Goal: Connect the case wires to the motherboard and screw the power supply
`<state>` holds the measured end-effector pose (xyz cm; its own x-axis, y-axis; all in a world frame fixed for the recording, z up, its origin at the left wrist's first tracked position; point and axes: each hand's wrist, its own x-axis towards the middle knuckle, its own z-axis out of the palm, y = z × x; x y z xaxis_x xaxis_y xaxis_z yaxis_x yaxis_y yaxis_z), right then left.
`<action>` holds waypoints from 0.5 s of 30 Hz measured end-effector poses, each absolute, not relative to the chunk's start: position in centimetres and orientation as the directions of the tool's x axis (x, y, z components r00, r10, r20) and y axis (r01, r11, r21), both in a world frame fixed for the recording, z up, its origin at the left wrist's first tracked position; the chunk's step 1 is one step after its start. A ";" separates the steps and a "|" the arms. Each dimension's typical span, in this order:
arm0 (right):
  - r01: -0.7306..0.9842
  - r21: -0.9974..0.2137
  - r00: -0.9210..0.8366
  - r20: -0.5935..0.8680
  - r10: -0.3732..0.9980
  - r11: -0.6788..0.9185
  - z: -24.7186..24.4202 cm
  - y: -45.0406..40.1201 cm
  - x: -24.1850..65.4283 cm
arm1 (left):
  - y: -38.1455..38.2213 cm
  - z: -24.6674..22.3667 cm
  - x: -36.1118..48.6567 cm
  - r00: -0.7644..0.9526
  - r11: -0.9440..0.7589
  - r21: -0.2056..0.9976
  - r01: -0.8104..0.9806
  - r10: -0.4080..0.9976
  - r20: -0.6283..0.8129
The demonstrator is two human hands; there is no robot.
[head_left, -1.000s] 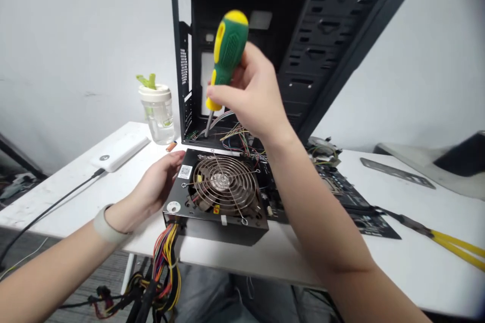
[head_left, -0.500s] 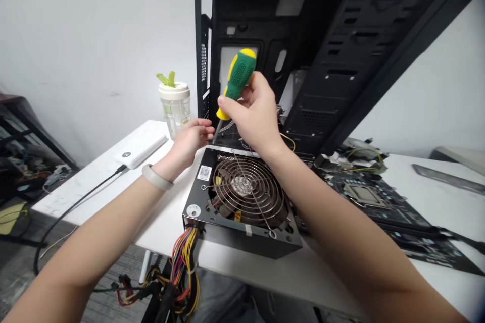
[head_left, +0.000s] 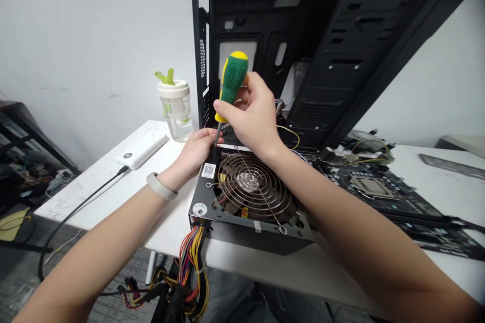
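Note:
In the head view, my right hand (head_left: 255, 111) is closed around the lower handle of a green and yellow screwdriver (head_left: 234, 78). The screwdriver stands nearly upright, its shaft pointing down at the far left corner of a black power supply (head_left: 250, 234). Whether the tip touches the metal is hard to see. My left hand (head_left: 199, 150) is at that same corner, fingers curled in beside and behind the shaft; what they press on is hidden. A round wire grille (head_left: 248, 180) covers the fan on top of the power supply.
Behind my hands stands a black computer case (head_left: 261, 10). A motherboard (head_left: 375, 192) lies on the right. To the left are a clear drink cup (head_left: 179, 113) and a white power bank (head_left: 142, 151) with a black cable. Bundled wires (head_left: 193, 257) hang over the front edge.
The screwdriver has moved slightly left and down and is more upright, its tip now at the power supply's corner. My left hand has shifted right and down to that corner.

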<state>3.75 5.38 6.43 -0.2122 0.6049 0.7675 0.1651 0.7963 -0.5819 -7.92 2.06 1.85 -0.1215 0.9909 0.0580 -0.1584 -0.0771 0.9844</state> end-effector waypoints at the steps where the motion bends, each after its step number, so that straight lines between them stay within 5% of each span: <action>1: 0.164 -0.588 -0.215 0.762 0.610 0.792 6.4 5.4 3.7 | 2.1 1.8 -7.9 -0.122 -0.069 0.985 -0.160 0.991 0.049; 15: 0.065 -0.569 -0.213 0.795 0.569 0.820 6.1 6.3 3.8 | 2.0 1.9 -7.8 -0.103 -0.023 0.981 -0.195 0.995 0.003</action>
